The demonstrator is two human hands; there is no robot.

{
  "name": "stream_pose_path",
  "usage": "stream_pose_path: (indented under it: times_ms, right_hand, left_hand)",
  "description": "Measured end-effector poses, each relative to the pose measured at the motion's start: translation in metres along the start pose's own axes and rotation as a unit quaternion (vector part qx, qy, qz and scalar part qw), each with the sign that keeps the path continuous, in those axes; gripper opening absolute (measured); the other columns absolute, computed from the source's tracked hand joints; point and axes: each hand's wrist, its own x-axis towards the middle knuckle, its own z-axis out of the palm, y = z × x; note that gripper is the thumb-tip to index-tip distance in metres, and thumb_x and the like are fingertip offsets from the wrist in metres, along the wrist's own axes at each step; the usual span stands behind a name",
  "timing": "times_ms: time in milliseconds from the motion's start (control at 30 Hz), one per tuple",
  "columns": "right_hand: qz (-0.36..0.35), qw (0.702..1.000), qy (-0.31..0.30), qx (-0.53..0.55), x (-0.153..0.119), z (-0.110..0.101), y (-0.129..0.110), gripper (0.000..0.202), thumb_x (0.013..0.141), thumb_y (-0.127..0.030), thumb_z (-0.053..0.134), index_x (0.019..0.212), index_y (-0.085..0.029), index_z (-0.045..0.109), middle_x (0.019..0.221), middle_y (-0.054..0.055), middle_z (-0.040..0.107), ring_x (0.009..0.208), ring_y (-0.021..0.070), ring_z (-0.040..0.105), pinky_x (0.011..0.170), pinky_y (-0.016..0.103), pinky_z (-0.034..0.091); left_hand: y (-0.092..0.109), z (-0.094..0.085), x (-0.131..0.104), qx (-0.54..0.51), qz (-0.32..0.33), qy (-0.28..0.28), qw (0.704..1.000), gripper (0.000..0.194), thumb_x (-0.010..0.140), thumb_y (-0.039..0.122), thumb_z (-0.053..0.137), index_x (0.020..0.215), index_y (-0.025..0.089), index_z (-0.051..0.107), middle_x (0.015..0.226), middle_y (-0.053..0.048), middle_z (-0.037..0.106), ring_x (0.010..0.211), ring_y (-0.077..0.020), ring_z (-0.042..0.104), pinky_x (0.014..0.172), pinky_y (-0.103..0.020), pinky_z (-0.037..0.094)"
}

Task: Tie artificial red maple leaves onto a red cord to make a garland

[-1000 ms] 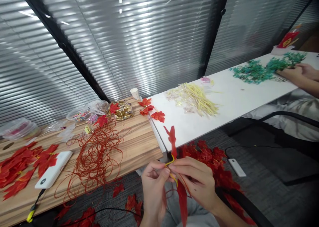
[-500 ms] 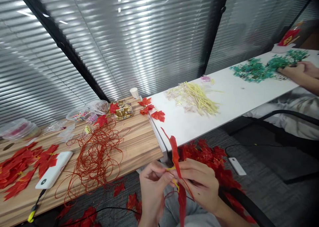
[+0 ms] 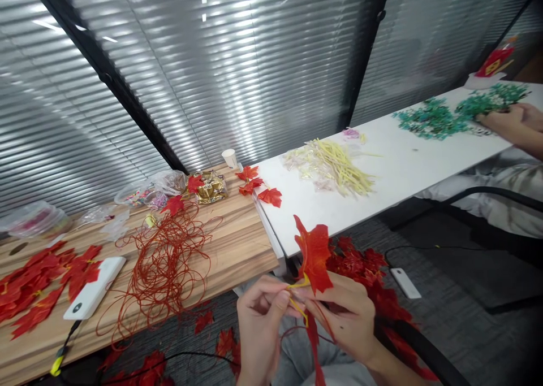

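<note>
Pinched nearly closed, the left hand (image 3: 261,321) grips yellow stems (image 3: 304,282); the right hand (image 3: 350,312) closes in at them too, its fingertips partly hidden by a red maple leaf (image 3: 316,255), upright above the lap. On the wooden table, a clear plastic tub (image 3: 38,219) holds something pinkish-red, and a clear bowl (image 3: 132,193) contains multicoloured bits. The paper cup's (image 3: 229,159) contents are hidden. At the white table's (image 3: 394,174) far end, a white tray (image 3: 483,82) bears a red packet (image 3: 495,63).
</note>
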Motion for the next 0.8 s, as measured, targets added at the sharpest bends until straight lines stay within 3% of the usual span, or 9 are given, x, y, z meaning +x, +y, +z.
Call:
stream_pose_path:
  times_ms: [200,800]
  right_hand:
    - [0.012,1.0,-0.006,0.005,-0.0019,-0.0024,-0.0013,0.029,0.068,0.0,0.063,0.087,-0.021,0.069,0.075,0.003,0.069,0.063,0.0147,0.064,0.058,0.024,0.052]
    - [0.036,0.999,-0.013,-0.003,-0.0006,-0.0065,-0.003,0.014,0.069,-0.006,0.065,0.074,-0.018,0.069,0.068,0.004,0.069,0.059,0.0154,0.064,0.055,0.022,0.052]
  left_hand:
    - [0.0011,0.0018,0.0006,-0.024,0.014,-0.029,0.999,0.012,0.065,0.016,0.07,0.063,0.012,0.06,0.059,0.001,0.056,0.049,-0.0089,0.058,0.041,-0.016,0.048]
    - [-0.0016,0.0047,0.0008,0.001,-0.031,-0.009,0.999,0.024,0.06,0.026,0.074,0.063,0.011,0.056,0.057,0.001,0.055,0.046,-0.008,0.054,0.041,-0.016,0.045]
